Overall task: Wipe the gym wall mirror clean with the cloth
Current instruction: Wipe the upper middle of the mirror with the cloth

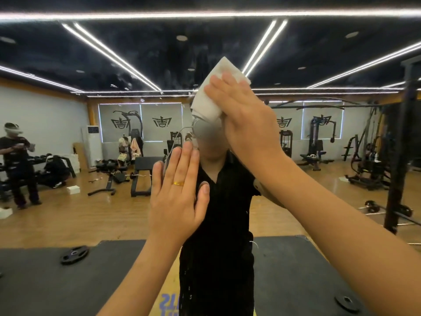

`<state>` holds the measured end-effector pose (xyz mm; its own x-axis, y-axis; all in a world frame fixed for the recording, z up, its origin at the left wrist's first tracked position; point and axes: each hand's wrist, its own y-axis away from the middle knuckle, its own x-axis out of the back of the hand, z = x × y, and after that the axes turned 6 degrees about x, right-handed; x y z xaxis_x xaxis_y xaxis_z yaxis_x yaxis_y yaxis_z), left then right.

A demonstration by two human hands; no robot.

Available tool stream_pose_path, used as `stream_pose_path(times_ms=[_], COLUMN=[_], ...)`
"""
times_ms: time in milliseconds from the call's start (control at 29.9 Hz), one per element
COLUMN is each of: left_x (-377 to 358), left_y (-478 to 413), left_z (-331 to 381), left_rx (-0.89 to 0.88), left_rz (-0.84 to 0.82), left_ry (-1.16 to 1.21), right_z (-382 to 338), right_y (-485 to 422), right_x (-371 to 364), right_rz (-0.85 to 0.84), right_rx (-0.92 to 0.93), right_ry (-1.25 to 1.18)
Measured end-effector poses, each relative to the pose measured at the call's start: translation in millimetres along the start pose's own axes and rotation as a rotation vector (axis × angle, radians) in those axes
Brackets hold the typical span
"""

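Here our right hand [246, 119], fingers straight, presses the white folded cloth [209, 99] onto the large wall mirror [68, 224]; our left hand [177, 197], fingers together, seemingly touches it.

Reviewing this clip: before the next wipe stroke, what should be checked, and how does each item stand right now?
1. cloth lying flat on the mirror: ok.
2. right hand pressing the cloth with straight fingers: ok.
3. left hand clear of the glass: not ok, its bare palm appears flat against it.
4. Glass left of the cloth clean: not ok, streaks show.
5. Cloth damp enough: cannot tell.
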<state>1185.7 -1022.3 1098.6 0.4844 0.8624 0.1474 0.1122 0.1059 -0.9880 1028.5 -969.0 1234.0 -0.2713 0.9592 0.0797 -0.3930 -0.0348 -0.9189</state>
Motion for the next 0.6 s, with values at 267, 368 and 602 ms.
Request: stream_pose_path(times_ms=[267, 368, 602], left_x=[-2.1, -2.6, -4.7], left_y=[1.0, -0.7, -0.9], left_z=[0.5, 2.9, 2.5], left_rx=[-0.008, -0.009, -0.013], left_rz=[0.012, 0.022, 0.04], left_ry=[-0.008, -0.004, -0.009], right_z=[19.5, 43.3, 18.3], right_y=[-6.7, -12.7, -12.5], right_x=[5.7, 16.5, 3.5], right_rz=[0.043, 0.128, 0.157], right_rx=[0.022, -0.106, -0.137], right_ry=[-0.022, -0.035, 0.012])
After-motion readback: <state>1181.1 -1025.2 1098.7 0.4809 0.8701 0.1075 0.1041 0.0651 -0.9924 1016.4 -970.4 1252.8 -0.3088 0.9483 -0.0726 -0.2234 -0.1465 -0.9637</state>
